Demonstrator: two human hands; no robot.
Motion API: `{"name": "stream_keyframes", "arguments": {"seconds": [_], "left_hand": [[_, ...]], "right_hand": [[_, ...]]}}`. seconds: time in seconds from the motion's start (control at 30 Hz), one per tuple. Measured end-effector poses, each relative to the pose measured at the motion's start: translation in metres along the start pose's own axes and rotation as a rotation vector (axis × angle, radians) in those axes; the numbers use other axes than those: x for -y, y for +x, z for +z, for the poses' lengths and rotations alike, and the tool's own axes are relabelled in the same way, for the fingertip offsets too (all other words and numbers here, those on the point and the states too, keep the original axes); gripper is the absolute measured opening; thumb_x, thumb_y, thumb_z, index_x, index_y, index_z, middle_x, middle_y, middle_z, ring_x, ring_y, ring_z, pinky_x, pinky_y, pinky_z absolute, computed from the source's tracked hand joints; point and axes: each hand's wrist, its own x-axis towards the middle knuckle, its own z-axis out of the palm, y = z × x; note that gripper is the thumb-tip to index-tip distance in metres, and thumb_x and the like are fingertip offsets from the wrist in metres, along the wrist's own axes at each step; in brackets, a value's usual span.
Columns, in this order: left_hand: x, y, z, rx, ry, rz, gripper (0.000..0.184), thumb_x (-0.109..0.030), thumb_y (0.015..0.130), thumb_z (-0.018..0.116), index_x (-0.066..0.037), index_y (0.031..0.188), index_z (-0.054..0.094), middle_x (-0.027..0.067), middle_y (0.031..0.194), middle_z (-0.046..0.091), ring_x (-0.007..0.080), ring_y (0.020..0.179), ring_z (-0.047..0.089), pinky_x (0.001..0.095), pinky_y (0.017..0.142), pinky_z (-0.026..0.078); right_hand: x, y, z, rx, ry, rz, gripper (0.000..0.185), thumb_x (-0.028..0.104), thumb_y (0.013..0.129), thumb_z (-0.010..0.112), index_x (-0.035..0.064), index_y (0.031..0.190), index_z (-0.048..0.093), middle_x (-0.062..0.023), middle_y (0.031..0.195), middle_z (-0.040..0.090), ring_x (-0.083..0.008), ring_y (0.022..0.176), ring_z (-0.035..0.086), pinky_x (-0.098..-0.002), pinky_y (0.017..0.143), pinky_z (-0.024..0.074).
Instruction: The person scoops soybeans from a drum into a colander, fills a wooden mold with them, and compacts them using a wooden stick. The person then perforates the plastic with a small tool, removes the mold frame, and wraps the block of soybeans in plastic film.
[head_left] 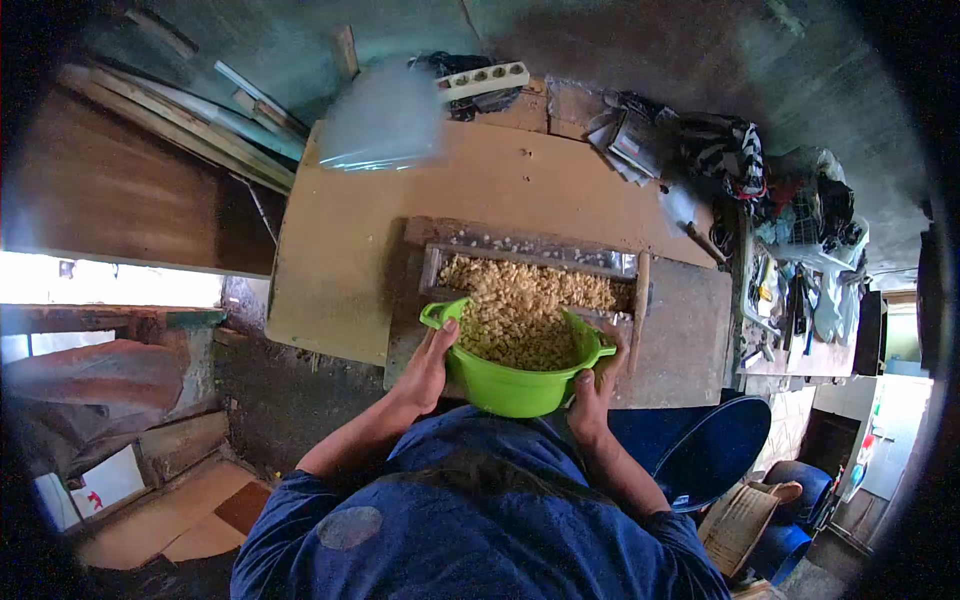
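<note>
A bright green plastic basin (512, 391) with two side handles is tilted away from me, held close to my body. My left hand (432, 368) grips its left side below the handle, and my right hand (592, 388) is closed around the right side. Pale puffed pieces (520, 335), like puffed grain, fill it and spill over the far rim. They drop into a long rectangular wooden frame (432, 270), where more pieces lie spread out. Some loose bits are scattered along its far edge. The basin hides the frame's near left side.
The frame rests on a dark board (400, 335) on a tan table (340, 255). A wooden stick (640, 300) lies by its right end. Clear plastic bags (382, 120) and a power strip (485, 80) are at the back. A blue barrel (715, 450) stands at the right.
</note>
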Motion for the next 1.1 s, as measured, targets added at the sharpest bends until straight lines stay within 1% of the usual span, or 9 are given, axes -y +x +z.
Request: {"name": "stream_keyframes", "arguments": {"seconds": [0.1, 0.17, 0.2, 0.63, 0.67, 0.83, 0.9, 1.03, 1.1], "left_hand": [[0.006, -0.004, -0.007, 0.039, 0.017, -0.01, 0.072, -0.054, 0.1, 0.044, 0.0, 0.147, 0.034, 0.0139, 0.141, 0.046, 0.0224, 0.124, 0.047, 0.0366, 0.105, 0.037], [0.002, -0.007, -0.008, 0.022, 0.343, 0.014, 0.07, -0.051, 0.101, 0.045, 0.0, 0.147, 0.034, 0.0124, 0.144, 0.044, 0.02, 0.13, 0.043, 0.0357, 0.109, 0.034], [0.011, 0.008, 0.0, 0.12, -0.115, -0.092, 0.07, -0.05, 0.101, 0.045, 0.0, 0.148, 0.034, 0.0104, 0.142, 0.045, 0.0185, 0.129, 0.044, 0.0349, 0.109, 0.034], [-0.002, 0.009, 0.053, 0.131, -0.049, -0.094, 0.067, -0.048, 0.103, 0.042, -0.003, 0.15, 0.029, 0.013, 0.14, 0.048, 0.0231, 0.127, 0.05, 0.0385, 0.105, 0.042], [0.004, 0.006, 0.058, 0.029, 0.02, -0.008, 0.066, -0.048, 0.102, 0.043, -0.002, 0.149, 0.03, 0.0133, 0.14, 0.048, 0.0229, 0.123, 0.055, 0.0381, 0.103, 0.045], [0.012, 0.017, 0.06, 0.227, -0.14, -0.093, 0.065, -0.047, 0.102, 0.045, -0.002, 0.147, 0.033, 0.0133, 0.138, 0.051, 0.0243, 0.114, 0.061, 0.0383, 0.1, 0.047], [0.015, 0.028, 0.07, 0.216, -0.153, -0.14, 0.065, -0.047, 0.102, 0.044, -0.001, 0.147, 0.033, 0.0136, 0.135, 0.053, 0.0239, 0.115, 0.06, 0.0385, 0.099, 0.048], [0.01, 0.01, 0.094, 0.227, -0.186, -0.126, 0.068, -0.051, 0.1, 0.046, -0.002, 0.146, 0.036, 0.0125, 0.136, 0.053, 0.022, 0.121, 0.055, 0.0368, 0.103, 0.043], [0.032, 0.029, 0.085, 0.289, -0.165, -0.103, 0.07, -0.052, 0.099, 0.048, -0.004, 0.148, 0.034, 0.0128, 0.139, 0.05, 0.0221, 0.123, 0.054, 0.0381, 0.104, 0.043]], "right_hand": [[0.009, -0.007, -0.003, 0.005, 0.088, -0.098, 0.096, 0.051, 0.083, 0.07, 0.0081, 0.149, 0.014, -0.0155, 0.139, 0.038, -0.0299, 0.131, 0.038, -0.0443, 0.112, 0.0302], [0.015, -0.007, -0.009, -0.028, -0.011, -0.124, 0.095, 0.05, 0.083, 0.07, 0.0068, 0.148, 0.016, -0.0157, 0.14, 0.037, -0.0292, 0.131, 0.038, -0.0428, 0.112, 0.0292], [0.017, -0.005, -0.012, -0.032, -0.057, -0.046, 0.095, 0.05, 0.083, 0.07, 0.0068, 0.148, 0.016, -0.0157, 0.142, 0.036, -0.0291, 0.132, 0.037, -0.0429, 0.113, 0.0285], [0.013, 0.006, -0.047, -0.062, -0.136, -0.03, 0.087, 0.043, 0.085, 0.069, 0.0071, 0.148, 0.022, -0.0153, 0.143, 0.036, -0.0286, 0.133, 0.036, -0.0431, 0.112, 0.0305], [0.014, 0.001, -0.048, -0.012, -0.031, -0.021, 0.094, 0.057, 0.089, 0.063, 0.0044, 0.151, 0.016, -0.017, 0.143, 0.037, -0.0286, 0.134, 0.036, -0.0423, 0.113, 0.0269], [0.03, 0.01, -0.064, -0.036, -0.136, -0.064, 0.094, 0.058, 0.089, 0.062, 0.0025, 0.15, 0.017, -0.0176, 0.143, 0.037, -0.0289, 0.132, 0.038, -0.0423, 0.113, 0.0273], [0.022, 0.011, -0.073, -0.044, -0.053, -0.035, 0.083, 0.03, 0.085, 0.067, 0.0071, 0.149, 0.019, -0.0148, 0.143, 0.038, -0.0292, 0.132, 0.039, -0.0433, 0.113, 0.0288], [0.031, 0.006, -0.083, -0.053, 0.027, -0.152, 0.086, 0.035, 0.086, 0.069, 0.0058, 0.149, 0.018, -0.0175, 0.144, 0.035, -0.0294, 0.134, 0.036, -0.0424, 0.113, 0.0276], [0.031, 0.01, -0.096, -0.106, -0.08, -0.018, 0.091, 0.041, 0.086, 0.07, 0.0052, 0.15, 0.016, -0.0179, 0.144, 0.035, -0.0296, 0.134, 0.035, -0.0426, 0.113, 0.0271]]}}
